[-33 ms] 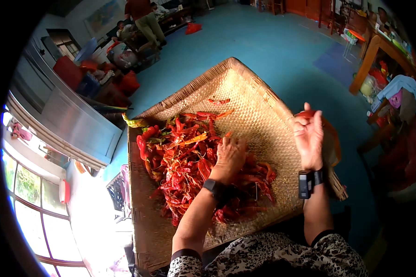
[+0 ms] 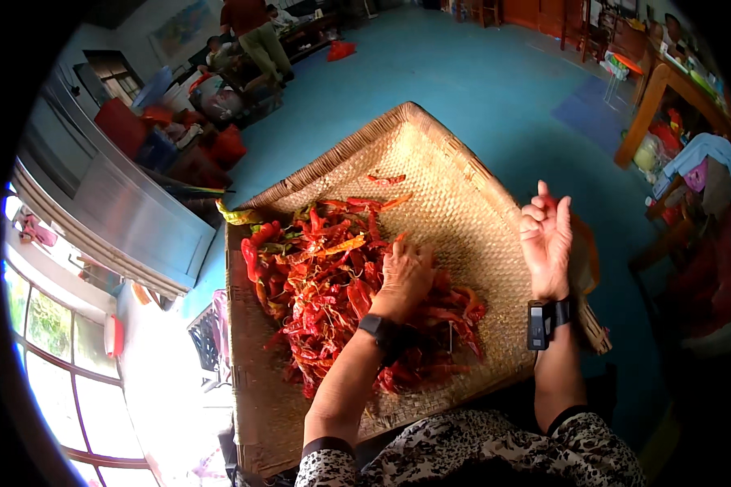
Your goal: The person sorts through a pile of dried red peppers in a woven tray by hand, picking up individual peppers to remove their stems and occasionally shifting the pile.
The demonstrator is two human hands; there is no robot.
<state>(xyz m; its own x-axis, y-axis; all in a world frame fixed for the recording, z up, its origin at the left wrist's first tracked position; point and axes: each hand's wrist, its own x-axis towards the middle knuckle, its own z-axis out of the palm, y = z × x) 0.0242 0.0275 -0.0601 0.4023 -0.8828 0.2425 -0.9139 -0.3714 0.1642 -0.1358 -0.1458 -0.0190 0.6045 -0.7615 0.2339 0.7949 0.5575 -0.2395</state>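
Note:
A heap of red chili peppers (image 2: 325, 284), some wrinkled and some orange or green, fills the left and middle of a large woven basket tray (image 2: 455, 203). My left hand (image 2: 406, 280) lies palm down on the heap, its fingers curled onto the peppers at their tips; an orange-red pepper end pokes out beside them. Raised over the tray's right rim, my right hand (image 2: 549, 252) has its palm turned up. Its fingers are folded around a red chili pepper (image 2: 550, 203), mostly hidden by them.
Beyond the tray stretches a blue floor (image 2: 430, 65), with a red plastic bag (image 2: 341, 51) on it. A person (image 2: 256, 36) stands at the back left near stacked goods. At right are a wooden table (image 2: 658, 97) and a chair draped with clothes (image 2: 711, 174). A metal door (image 2: 150, 207) stands left.
My right hand has shifted slightly right and turned, with one finger lifting upward; less of the red pepper shows in it. My left hand has barely moved.

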